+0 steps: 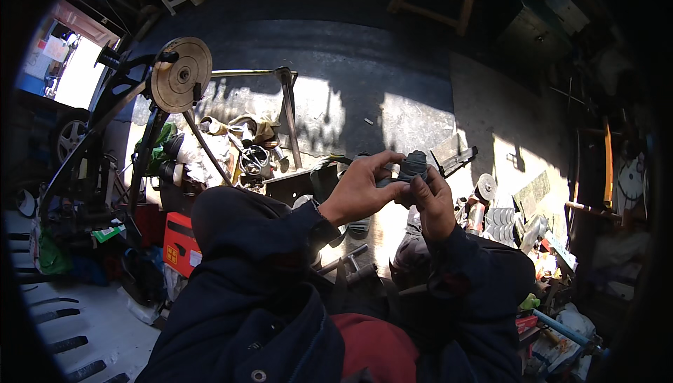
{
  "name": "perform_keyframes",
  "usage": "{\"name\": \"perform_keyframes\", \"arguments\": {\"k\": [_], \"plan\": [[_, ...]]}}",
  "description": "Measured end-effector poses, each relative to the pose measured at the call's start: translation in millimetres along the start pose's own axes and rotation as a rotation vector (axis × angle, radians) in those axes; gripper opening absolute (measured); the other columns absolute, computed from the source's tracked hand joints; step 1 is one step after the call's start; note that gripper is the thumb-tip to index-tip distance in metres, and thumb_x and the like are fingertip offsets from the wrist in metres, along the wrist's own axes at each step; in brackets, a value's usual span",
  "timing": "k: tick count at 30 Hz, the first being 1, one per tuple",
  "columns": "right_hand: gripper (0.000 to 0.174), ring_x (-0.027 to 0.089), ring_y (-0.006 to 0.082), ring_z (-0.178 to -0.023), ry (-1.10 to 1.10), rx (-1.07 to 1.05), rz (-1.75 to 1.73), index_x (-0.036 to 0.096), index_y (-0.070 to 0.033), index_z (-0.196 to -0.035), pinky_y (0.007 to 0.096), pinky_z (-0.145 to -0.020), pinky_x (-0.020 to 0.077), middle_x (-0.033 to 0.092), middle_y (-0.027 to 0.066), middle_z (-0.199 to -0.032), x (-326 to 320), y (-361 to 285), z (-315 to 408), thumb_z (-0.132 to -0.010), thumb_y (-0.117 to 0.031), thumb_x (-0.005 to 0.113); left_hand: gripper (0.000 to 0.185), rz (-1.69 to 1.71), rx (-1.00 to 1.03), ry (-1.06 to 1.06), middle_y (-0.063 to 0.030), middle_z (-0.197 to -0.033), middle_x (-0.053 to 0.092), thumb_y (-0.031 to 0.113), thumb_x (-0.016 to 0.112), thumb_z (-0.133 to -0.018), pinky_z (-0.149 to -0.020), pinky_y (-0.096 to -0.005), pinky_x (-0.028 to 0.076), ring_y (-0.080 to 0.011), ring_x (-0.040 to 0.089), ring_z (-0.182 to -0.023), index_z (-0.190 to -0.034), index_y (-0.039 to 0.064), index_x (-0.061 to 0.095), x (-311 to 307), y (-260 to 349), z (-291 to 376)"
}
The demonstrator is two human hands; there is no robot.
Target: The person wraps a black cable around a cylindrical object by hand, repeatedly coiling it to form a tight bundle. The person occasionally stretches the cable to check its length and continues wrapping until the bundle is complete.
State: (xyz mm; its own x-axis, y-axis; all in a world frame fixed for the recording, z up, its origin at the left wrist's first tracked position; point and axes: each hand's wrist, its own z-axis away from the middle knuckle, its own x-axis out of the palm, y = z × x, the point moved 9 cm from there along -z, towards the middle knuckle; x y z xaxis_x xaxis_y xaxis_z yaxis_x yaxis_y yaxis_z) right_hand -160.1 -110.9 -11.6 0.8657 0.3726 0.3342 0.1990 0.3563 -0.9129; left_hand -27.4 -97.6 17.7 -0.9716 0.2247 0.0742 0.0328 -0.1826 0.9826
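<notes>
Both hands meet a little right of the view's middle, around a dark grey-green bundle of wrapped strap or cloth. My right hand grips the bundle from below and the right, thumb on its near side. From the left, my left hand pinches a part of the same material between thumb and fingers, beside the bundle. More of the dark material shows below my left hand, and a loop of dark strap lies to its left. What the wrapping covers is hidden.
A metal stand with a round disc rises at the left, near a heap of bags and parts. A red box stands by my left knee. Metal tools lie between my legs. An angle grinder and scrap are at the right.
</notes>
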Motion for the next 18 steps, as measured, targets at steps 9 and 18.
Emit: {"name": "perform_keyframes", "arguments": {"k": [9,18], "plan": [[0.043,0.070,0.0191,-0.093,-0.075,-0.009,-0.314,0.053,0.000,-0.125,0.0348,-0.080,0.0604,0.068,0.0114,-0.110,1.6,-4.5,-1.2,-0.105,-0.039,0.054,0.053,0.254,-0.084,-0.080,-0.0072,-0.102,0.072,0.015,0.072,-0.096,-0.081,-0.0240,0.052,-0.0066,0.065,-0.089,-0.140,-0.002,0.049,6.6,-11.7,-3.7],[0.046,0.070,0.0195,-0.100,-0.047,0.084,-0.280,0.055,-0.001,-0.129,0.0368,-0.086,0.0612,0.068,0.0114,-0.112,-1.7,3.6,-1.1,-0.108,-0.041,0.046,0.042,0.007,-0.023,0.025,-0.0083,-0.102,0.073,0.018,0.077,-0.092,-0.084,-0.0267,0.052,-0.0105,0.066,-0.094,-0.125,-0.003,0.060,-5.0,-13.8,-1.0]]}}
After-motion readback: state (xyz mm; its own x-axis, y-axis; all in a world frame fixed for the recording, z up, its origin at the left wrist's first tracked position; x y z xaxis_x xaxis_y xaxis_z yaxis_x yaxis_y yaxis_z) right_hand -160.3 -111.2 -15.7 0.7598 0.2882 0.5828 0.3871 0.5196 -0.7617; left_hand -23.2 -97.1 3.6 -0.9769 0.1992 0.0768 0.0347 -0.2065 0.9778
